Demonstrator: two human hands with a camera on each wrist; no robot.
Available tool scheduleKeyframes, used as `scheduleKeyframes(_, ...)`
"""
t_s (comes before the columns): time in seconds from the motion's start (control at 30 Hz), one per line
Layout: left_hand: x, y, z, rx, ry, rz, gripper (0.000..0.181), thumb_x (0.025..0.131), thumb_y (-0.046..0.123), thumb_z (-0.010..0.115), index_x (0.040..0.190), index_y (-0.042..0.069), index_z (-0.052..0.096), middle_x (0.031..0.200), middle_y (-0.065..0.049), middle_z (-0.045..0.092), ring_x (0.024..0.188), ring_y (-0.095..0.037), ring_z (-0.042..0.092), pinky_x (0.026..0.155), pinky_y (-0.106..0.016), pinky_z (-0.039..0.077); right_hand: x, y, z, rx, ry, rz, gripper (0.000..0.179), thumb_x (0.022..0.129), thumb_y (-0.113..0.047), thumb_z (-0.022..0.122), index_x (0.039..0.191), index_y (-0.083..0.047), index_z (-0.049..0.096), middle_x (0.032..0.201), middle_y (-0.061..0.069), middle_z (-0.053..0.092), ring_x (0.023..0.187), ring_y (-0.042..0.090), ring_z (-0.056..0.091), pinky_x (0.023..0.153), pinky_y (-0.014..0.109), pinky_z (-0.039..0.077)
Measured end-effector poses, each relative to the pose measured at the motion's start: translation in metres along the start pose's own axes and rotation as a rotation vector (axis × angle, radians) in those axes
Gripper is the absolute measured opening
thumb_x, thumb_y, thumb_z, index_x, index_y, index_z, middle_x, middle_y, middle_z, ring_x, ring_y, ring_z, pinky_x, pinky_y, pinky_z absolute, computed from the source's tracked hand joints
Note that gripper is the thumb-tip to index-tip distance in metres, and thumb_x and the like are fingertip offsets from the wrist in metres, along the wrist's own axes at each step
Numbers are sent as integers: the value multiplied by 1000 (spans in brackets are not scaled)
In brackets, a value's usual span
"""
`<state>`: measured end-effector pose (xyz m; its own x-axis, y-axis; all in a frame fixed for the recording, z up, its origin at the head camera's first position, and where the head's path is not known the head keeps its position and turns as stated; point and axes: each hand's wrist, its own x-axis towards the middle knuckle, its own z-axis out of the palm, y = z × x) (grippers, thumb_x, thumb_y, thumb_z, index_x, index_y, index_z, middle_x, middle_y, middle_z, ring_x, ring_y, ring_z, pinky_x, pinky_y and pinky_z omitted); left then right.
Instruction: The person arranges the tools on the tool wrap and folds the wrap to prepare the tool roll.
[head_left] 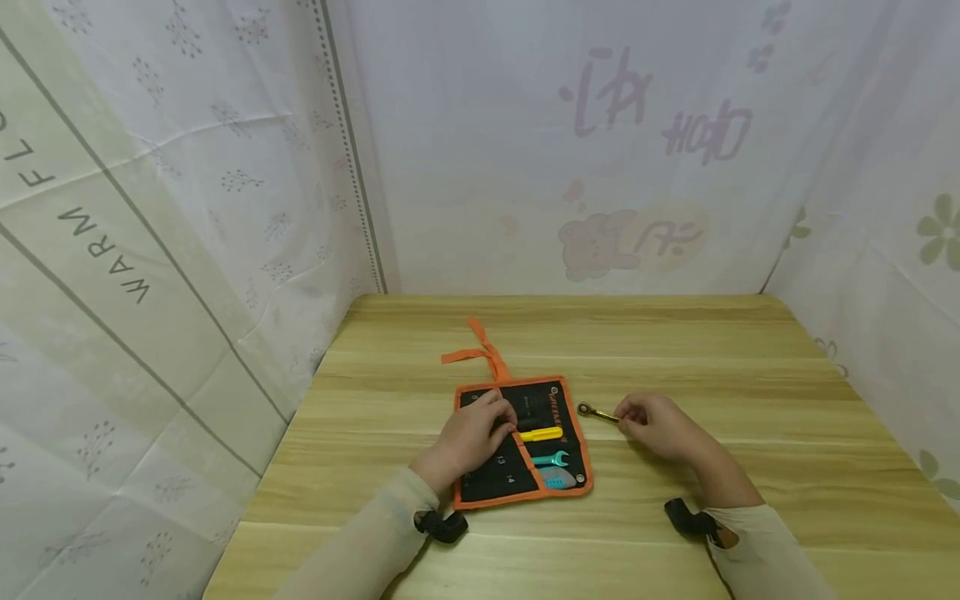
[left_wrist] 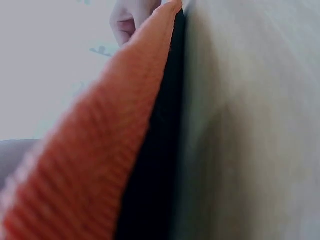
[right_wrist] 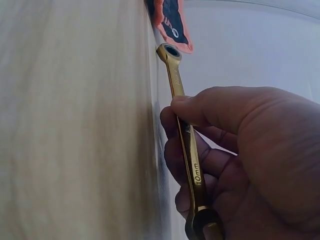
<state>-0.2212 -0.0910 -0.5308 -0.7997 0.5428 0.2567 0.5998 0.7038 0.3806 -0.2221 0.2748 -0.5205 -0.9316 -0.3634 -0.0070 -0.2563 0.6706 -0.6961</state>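
Note:
A black tool pouch [head_left: 495,492] with orange edging lies spread on the table. My left hand [head_left: 468,433] is over it, thumb and curled fingers pinching the orange edge of its pocket. Tucked in the pocket are a yellow-handled tool [head_left: 542,434], a teal wrench [head_left: 551,459] and a grey-and-teal tool [head_left: 558,477]. To the pouch's right, my right hand [head_left: 660,427] grips a gold ratcheting combination wrench [right_wrist: 190,145], marked 10mm. The wrench's ring end points toward the pouch. In the left wrist view the pouch's orange edging [left_wrist: 95,130] hides most of the left hand.
Orange tie straps [head_left: 483,354] stretch from the pouch's far edge across the wood-grain table [head_left: 675,342]. Printed curtains [head_left: 465,167] hang behind the table and along both sides. Black wrist cameras [head_left: 444,527] sit on both forearms.

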Motion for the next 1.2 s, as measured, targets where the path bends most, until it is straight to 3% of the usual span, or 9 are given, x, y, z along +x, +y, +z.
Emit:
scheduleKeyframes(0.27, 3, 9, 3, -10, -8, 16, 4, 103, 28, 71, 102, 26, 67, 97, 11, 50, 70, -1, 50, 62, -22, 48, -1, 4, -2, -36, 52, 17, 7, 98, -8, 71, 105, -9, 74, 86, -4, 67, 78, 14, 61, 69, 31, 51)
scheduleKeyframes(0.67, 6, 12, 9, -4, -10, 43, 4, 103, 28, 71, 104, 27, 67, 101, 11, 53, 77, -1, 55, 67, -21, 50, 1, 5, -5, 13, 86, 24, 9, 97, -4, 70, 105, -7, 74, 84, 0, 66, 77, 17, 60, 66, 31, 51)
scheduleKeyframes(0.83, 5, 10, 6, -30, -22, 45, 5, 104, 29, 70, 108, 26, 71, 104, 11, 55, 83, -2, 59, 71, -22, 52, 3, 5, -4, 31, 98, 32, 12, 96, -4, 71, 107, -5, 73, 85, 2, 67, 77, 19, 60, 66, 30, 51)
scheduleKeyframes(1.2, 9, -6, -3, 23, -7, 53, 10, 104, 29, 69, 113, 27, 71, 108, 10, 62, 86, -5, 63, 72, -27, 54, 3, 0, -5, 40, 129, 38, 20, 91, 0, 77, 110, -3, 72, 86, 3, 67, 71, 20, 57, 58, 28, 47)
